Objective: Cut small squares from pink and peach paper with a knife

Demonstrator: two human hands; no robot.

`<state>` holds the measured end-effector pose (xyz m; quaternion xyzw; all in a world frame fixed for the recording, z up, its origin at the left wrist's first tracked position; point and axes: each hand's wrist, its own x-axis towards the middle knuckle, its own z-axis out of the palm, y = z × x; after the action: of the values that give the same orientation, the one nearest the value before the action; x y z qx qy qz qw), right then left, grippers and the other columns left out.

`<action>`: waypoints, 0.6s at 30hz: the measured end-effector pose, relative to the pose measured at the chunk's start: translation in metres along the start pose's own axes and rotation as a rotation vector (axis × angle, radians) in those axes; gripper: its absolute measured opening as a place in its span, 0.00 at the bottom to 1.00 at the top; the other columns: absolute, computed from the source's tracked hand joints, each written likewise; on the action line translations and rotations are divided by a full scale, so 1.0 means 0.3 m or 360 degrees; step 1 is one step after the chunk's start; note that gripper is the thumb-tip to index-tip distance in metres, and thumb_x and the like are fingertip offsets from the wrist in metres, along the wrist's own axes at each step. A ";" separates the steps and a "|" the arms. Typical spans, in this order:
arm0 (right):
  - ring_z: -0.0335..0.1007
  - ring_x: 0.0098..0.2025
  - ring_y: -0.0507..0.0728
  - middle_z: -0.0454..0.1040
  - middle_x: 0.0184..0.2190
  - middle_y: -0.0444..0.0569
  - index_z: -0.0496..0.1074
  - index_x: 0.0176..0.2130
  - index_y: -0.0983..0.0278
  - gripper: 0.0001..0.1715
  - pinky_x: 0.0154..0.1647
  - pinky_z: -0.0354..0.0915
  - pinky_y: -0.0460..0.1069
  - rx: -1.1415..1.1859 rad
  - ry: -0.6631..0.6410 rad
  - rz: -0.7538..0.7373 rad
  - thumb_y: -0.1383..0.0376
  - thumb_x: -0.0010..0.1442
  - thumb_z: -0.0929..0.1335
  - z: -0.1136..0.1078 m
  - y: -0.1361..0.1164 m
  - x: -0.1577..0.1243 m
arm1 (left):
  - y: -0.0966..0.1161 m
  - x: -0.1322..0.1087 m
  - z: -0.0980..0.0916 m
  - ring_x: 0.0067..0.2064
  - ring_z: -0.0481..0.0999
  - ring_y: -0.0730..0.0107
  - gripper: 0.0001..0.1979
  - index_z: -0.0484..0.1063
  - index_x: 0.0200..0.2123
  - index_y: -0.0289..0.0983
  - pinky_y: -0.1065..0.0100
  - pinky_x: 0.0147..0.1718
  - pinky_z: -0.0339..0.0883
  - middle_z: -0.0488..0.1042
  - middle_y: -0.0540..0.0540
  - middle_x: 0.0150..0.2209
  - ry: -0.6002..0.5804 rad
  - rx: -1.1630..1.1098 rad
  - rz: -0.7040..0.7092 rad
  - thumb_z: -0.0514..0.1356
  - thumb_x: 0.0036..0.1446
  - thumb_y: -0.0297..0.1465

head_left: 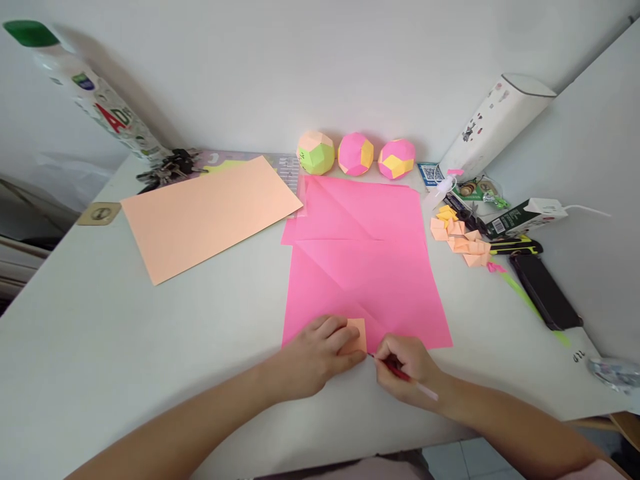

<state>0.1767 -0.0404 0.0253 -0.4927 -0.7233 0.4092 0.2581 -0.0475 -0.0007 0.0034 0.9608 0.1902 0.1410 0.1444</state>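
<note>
A small peach paper square (358, 328) lies at the near edge of the pink paper sheets (360, 273). My left hand (313, 357) presses it down, thumb along its lower side and the other fingers spread over its top and left. Between the fingers of my right hand (411, 367) is a red pen (399, 371), held slanted, with its tip at the square's lower right corner. The pen's pale rear end sticks out below the hand. The pink sheets overlap and carry diagonal creases.
Left of the pink sheets lies a large peach sheet (210, 223), with keys (170, 167) behind. Three paper balls (355, 154) line the wall. At the right are folded paper pieces (463, 241), a box cutter (515, 245), a black case (545, 290) and a drink carton (525, 217).
</note>
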 end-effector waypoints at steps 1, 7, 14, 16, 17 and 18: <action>0.50 0.19 0.46 0.56 0.18 0.36 0.57 0.24 0.62 0.08 0.19 0.51 0.42 0.0000 -0.0006 0.0008 0.72 0.50 0.63 0.000 0.000 0.000 | 0.000 0.000 0.000 0.50 0.59 0.56 0.24 0.64 0.55 0.41 0.57 0.50 0.57 0.65 0.41 0.49 -0.0004 -0.0001 -0.0002 0.52 0.55 0.21; 0.50 0.19 0.46 0.56 0.18 0.36 0.57 0.24 0.61 0.08 0.19 0.51 0.42 -0.0013 0.0001 -0.0022 0.72 0.50 0.63 0.002 0.006 0.001 | 0.000 0.003 0.002 0.49 0.60 0.57 0.23 0.65 0.54 0.40 0.57 0.48 0.58 0.65 0.41 0.49 0.0007 0.0009 0.0006 0.52 0.55 0.21; 0.49 0.19 0.46 0.55 0.18 0.36 0.56 0.25 0.61 0.09 0.19 0.49 0.42 0.0009 -0.0041 0.0014 0.72 0.50 0.63 0.004 0.011 -0.003 | 0.000 0.002 -0.001 0.50 0.59 0.57 0.25 0.65 0.54 0.41 0.57 0.49 0.58 0.65 0.41 0.49 -0.0021 0.0026 0.0001 0.53 0.52 0.20; 0.48 0.19 0.46 0.54 0.18 0.35 0.56 0.25 0.61 0.09 0.19 0.49 0.42 -0.0002 -0.0043 -0.0012 0.72 0.49 0.63 0.005 0.013 -0.004 | -0.001 0.002 -0.002 0.50 0.59 0.57 0.25 0.65 0.54 0.40 0.57 0.49 0.58 0.65 0.41 0.49 -0.0015 0.0018 -0.0002 0.52 0.53 0.20; 0.48 0.19 0.46 0.54 0.18 0.35 0.56 0.25 0.61 0.09 0.19 0.48 0.42 -0.0005 -0.0047 -0.0022 0.73 0.49 0.63 0.006 0.014 -0.005 | 0.000 0.003 -0.002 0.49 0.59 0.57 0.24 0.65 0.54 0.40 0.57 0.49 0.58 0.65 0.41 0.49 -0.0007 0.0011 -0.0001 0.52 0.53 0.20; 0.48 0.19 0.46 0.54 0.18 0.35 0.55 0.25 0.61 0.10 0.19 0.48 0.42 -0.0007 -0.0046 -0.0030 0.73 0.49 0.63 0.006 0.015 -0.005 | 0.000 0.003 -0.001 0.49 0.59 0.57 0.24 0.65 0.54 0.40 0.57 0.49 0.58 0.65 0.41 0.49 0.0001 0.0001 0.0002 0.52 0.54 0.20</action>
<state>0.1782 -0.0415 0.0205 -0.4806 -0.7324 0.4123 0.2504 -0.0468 -0.0002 0.0040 0.9610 0.1895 0.1412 0.1438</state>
